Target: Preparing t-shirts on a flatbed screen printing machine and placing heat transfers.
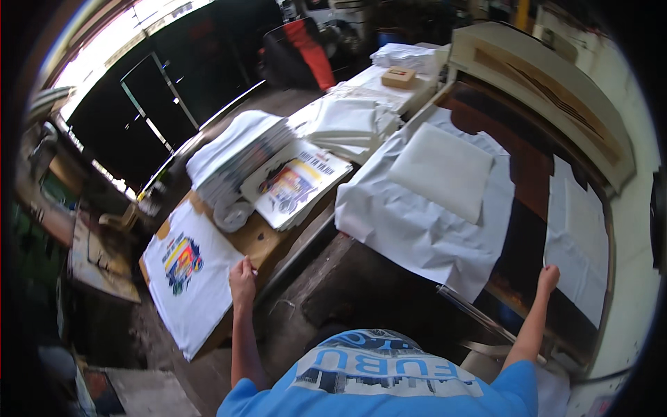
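Observation:
On the left, a white T-shirt with a colourful print lies spread over a brown board's end. My left hand is closed at the shirt's right edge, fingers curled against the fabric. Far to the right, my right hand is closed at the near left edge of a plain white garment, which lies on a dark flat bed. Between my hands, another white T-shirt lies wrinkled on the same bed, overhanging its front edge. A pale square sheet rests on top of it.
A stack of printed white sheets sits on the brown table, beside folded white shirts. More white stacks and a small cardboard box stand beyond. A large beige machine hood rises behind the bed.

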A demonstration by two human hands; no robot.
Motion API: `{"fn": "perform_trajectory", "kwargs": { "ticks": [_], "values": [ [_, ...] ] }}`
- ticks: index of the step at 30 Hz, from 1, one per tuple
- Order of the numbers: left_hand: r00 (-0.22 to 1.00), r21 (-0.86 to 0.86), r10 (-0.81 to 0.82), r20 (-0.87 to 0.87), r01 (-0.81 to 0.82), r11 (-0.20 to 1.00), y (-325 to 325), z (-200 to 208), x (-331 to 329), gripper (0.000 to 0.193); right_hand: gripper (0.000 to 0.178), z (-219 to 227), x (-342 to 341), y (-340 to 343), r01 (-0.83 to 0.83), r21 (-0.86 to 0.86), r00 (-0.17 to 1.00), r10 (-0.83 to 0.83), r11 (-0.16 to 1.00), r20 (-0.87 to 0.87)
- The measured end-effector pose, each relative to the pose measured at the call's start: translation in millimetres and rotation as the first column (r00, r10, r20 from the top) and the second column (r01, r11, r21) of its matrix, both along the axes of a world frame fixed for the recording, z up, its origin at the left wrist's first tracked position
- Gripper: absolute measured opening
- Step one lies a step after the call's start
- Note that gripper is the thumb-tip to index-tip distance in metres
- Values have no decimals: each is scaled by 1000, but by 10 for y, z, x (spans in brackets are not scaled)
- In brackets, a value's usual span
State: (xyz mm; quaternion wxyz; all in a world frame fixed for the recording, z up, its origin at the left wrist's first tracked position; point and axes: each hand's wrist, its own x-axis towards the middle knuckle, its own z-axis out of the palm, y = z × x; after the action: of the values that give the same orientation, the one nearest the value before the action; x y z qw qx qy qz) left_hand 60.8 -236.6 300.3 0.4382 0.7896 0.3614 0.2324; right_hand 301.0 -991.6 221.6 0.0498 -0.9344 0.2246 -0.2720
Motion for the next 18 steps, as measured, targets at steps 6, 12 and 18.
{"fn": "perform_trajectory", "kwargs": {
  "ticks": [6, 12, 18],
  "values": [
    [991, -313, -30, 130, 70, 947, -34, -53, 100, 34, 9, 512, -75, 477, -85, -65, 993, 90, 994, 71],
    [925, -506, -293, 240, 377, 776, -105, -3, 1214, 22, 10, 953, -766, 1706, -292, 6, 952, 290, 956, 95],
    [761, -466, -626, 171, 622, 629, -545, -36, 2726, 26, 11, 890, -1449, 3099, -454, 114, 891, 452, 884, 45]
  ]
}}
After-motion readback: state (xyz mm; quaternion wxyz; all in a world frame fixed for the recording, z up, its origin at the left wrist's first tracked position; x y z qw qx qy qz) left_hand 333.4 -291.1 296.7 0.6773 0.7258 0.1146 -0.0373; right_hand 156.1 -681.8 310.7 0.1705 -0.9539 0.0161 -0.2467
